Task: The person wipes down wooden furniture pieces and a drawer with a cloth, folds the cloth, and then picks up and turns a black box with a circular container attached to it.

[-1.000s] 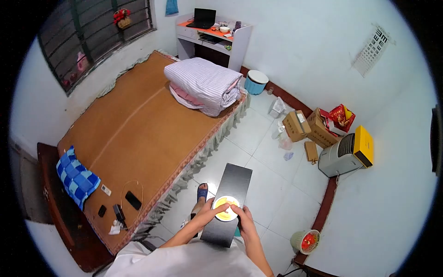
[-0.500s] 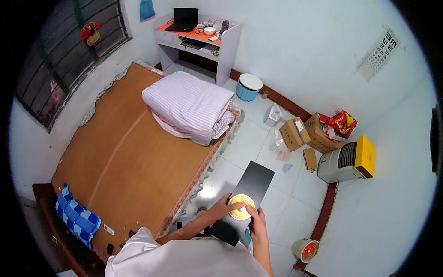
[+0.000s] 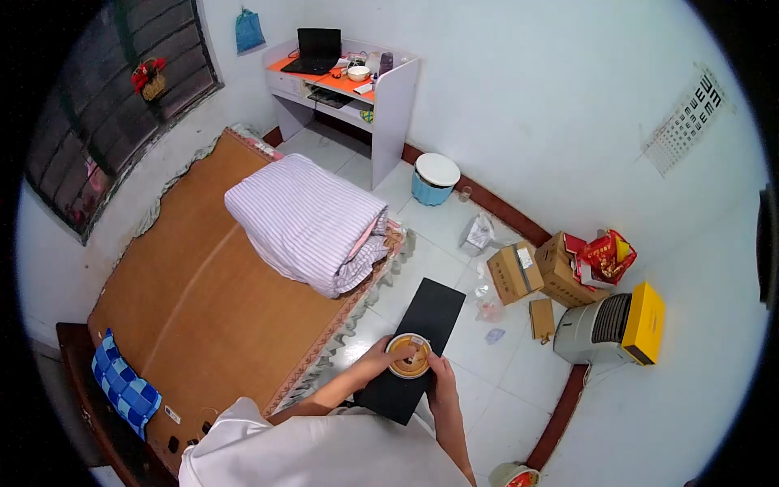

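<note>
A round tub [image 3: 415,368] with a yellow-orange top and a pale rim stands on a narrow black board [image 3: 435,311] close in front of my body. My left hand [image 3: 376,359] is closed at the tub's left side, one digit stretched over its top. At the right rim, my right hand [image 3: 441,377] is closed against the tub, with its thumb near the top edge. The undersides of both hands are hidden, and what supports the board cannot be seen.
To the left is a bed [image 3: 203,292] with a folded striped quilt [image 3: 312,215]. A desk [image 3: 393,118] with a laptop [image 3: 317,50] stands behind. Cardboard boxes [image 3: 514,272], a grey appliance [image 3: 586,334] and a basket [image 3: 507,475] line the right wall.
The view has shifted, so the room sits lower in the picture. Both hands stay at the tub, and its top looks less glaring now. My left digit still lies across it.
</note>
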Demonstrator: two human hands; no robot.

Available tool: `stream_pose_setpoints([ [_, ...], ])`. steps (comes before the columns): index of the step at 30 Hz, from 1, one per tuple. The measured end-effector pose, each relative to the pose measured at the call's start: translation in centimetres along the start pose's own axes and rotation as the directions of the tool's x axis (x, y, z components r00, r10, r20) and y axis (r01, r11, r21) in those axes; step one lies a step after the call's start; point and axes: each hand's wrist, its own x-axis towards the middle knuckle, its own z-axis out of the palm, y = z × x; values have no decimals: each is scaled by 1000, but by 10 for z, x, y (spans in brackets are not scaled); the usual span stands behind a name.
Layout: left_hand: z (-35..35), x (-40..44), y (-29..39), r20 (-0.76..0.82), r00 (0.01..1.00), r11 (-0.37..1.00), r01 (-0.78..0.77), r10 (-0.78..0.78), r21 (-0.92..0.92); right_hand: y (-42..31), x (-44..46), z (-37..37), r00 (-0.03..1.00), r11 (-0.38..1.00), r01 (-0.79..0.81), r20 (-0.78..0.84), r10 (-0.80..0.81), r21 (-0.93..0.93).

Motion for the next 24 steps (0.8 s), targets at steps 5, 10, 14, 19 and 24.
stream_pose_setpoints([
  [5,39,78,22,-115,983,986,-129,141,110,-68,52,-28,999,999,48,-10,-48,-21],
  [10,50,122,58,-74,992,992,-106,101,-66,-122,101,-30,996,996,75,41,-74,-38],
  [14,48,169,83,-123,986,994,-109,108,2,-142,151,-35,999,999,34,38,-33,-32],
  [19,49,247,129,-57,994,994,-95,92,-52,-184,216,-36,996,997,73,-45,-74,-25],
  [24,48,322,191,15,992,992,-124,125,-18,-245,277,-28,993,994,104,-49,-105,-16],
])
